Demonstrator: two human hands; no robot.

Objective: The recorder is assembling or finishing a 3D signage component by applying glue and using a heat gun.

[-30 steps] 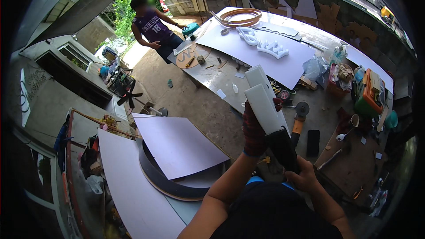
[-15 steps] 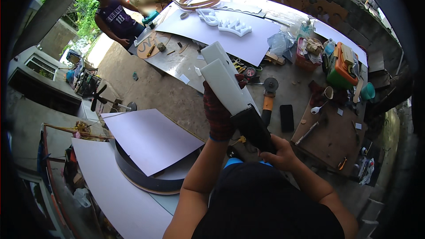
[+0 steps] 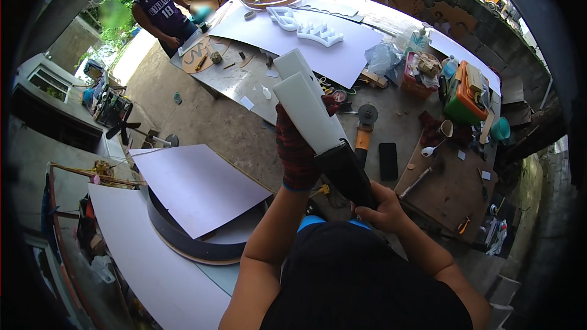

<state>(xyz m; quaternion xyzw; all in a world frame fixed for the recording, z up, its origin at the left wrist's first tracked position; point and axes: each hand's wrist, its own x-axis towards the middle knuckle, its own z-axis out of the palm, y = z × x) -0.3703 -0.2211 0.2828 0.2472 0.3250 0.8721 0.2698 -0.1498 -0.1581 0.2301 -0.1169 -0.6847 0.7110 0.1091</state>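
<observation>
My left hand [image 3: 295,151], in a red and black knit glove, is closed round a thick white block-like piece [image 3: 304,107] with a notch between its two upright parts. It is held up in front of me, above the floor. My bare right hand [image 3: 385,209] grips the lower end of a long black rectangular object [image 3: 346,174]. The upper end of this black object meets the lower end of the white piece; how the two touch is partly hidden. The kind of black tool cannot be made out.
An angle grinder [image 3: 365,131] and a black phone [image 3: 388,161] lie just right of the white piece. Beyond, white cut-out shapes [image 3: 321,38] rest on a white sheet. White panels [image 3: 199,189] and a dark curved band lie at left. A person [image 3: 162,9] stands at far left.
The view has shifted slightly. Both hands keep the same hold on the white piece and the black object. The person at far left has changed arm position a little.
</observation>
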